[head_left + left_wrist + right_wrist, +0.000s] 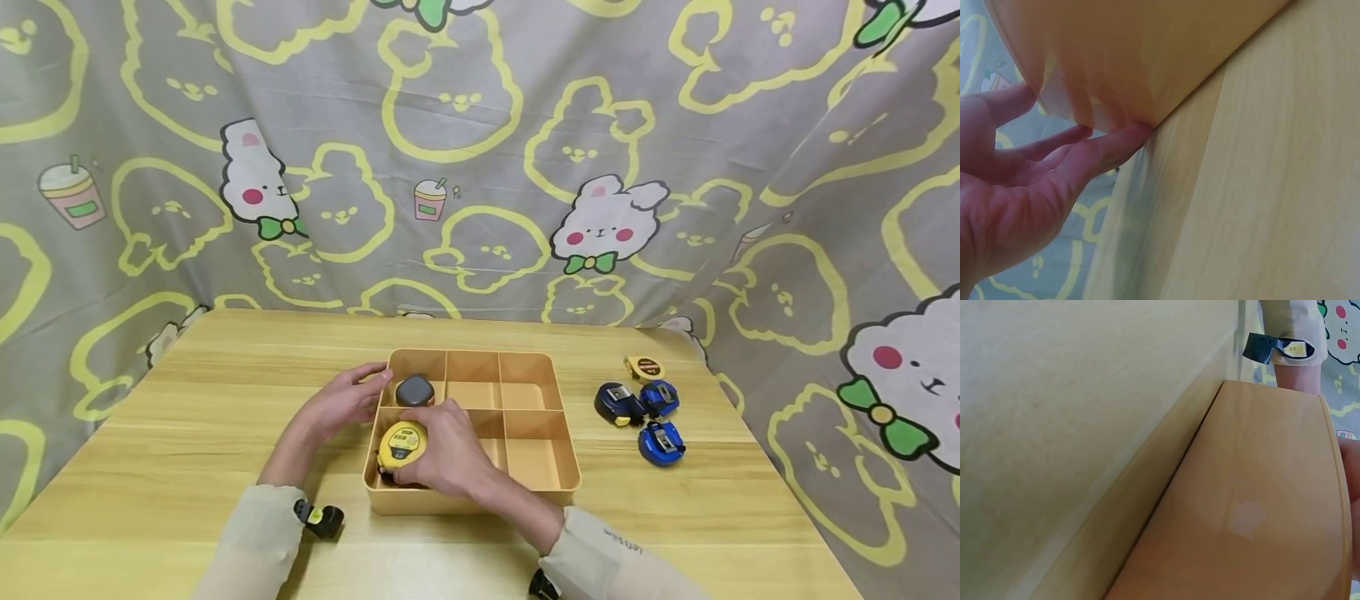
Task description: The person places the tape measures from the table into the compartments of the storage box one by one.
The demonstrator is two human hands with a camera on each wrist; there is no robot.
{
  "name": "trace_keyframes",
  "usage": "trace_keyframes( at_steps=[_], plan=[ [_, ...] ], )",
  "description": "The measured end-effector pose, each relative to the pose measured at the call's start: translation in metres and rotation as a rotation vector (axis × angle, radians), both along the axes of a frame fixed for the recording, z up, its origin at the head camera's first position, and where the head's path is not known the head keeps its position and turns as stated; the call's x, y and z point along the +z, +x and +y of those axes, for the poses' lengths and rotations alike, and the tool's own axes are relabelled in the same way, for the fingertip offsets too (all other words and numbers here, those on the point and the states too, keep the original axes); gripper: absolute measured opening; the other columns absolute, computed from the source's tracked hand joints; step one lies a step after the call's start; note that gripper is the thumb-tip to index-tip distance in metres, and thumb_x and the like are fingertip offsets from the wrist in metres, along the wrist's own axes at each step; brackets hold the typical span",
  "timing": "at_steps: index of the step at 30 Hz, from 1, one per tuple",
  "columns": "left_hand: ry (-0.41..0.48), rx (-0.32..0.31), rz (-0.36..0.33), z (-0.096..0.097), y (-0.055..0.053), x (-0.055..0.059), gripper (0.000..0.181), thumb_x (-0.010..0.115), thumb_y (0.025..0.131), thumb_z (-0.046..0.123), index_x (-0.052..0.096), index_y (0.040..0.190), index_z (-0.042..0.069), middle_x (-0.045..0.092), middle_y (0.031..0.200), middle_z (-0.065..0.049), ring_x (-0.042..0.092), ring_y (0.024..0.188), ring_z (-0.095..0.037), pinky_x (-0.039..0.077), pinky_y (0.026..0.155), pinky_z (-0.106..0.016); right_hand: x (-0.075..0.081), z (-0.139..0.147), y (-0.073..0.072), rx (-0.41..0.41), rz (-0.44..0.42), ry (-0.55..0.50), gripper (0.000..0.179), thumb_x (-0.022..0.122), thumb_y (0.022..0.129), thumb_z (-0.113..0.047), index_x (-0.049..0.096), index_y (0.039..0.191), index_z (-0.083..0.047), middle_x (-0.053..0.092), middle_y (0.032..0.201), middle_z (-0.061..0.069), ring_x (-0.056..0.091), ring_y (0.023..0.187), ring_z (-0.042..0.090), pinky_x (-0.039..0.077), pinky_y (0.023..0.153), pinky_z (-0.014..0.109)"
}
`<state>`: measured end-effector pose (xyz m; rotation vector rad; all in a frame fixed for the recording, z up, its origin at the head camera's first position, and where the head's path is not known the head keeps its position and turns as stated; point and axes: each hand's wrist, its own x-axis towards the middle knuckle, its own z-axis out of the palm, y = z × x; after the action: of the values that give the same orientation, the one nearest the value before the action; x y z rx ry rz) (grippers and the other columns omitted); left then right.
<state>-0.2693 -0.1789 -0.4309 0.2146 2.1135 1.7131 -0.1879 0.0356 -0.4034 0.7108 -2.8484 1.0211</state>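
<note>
A peach-coloured divided box (480, 502) sits on the wooden table. My right hand (453, 450) grips a yellow tape measure (403, 443) inside the front left compartment, fingers along its side. In the back left compartment lies a dark grey rounded tape measure (415, 392). At the box's back left corner is my left hand (345, 404), its fingers extended against the outer wall. The left wrist view shows that hand (1029, 181) touching the box wall (1147, 56) with its fingertips. Only an edge of the right hand (1354, 481) appears beyond the box wall (1247, 481) in the right wrist view.
Right of the box, several tape measures lie together: a yellow one (644, 368), a dark blue one (619, 403) and blue ones (662, 443) near them. A patterned curtain (480, 167) hangs behind the table (247, 358).
</note>
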Motion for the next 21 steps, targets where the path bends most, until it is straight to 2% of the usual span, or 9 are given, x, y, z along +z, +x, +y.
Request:
trace_keyframes(
  at_steps=[21],
  plan=[
    [-0.010, -0.002, -0.001, -0.0001, 0.0014, 0.0027, 0.077, 0.048, 0.106, 0.048, 0.021, 0.160, 0.002, 0.027, 0.164, -0.025, 0.027, 0.149, -0.049, 0.036, 0.115, -0.063, -0.0007, 0.0000, 0.0036, 0.005, 0.050, 0.026, 0.063, 0.094, 0.059, -0.028, 0.074, 0.118, -0.015, 0.072, 0.101, -0.006, 0.051, 0.095, 0.010, 0.040, 0.085, 0.024]
  ],
)
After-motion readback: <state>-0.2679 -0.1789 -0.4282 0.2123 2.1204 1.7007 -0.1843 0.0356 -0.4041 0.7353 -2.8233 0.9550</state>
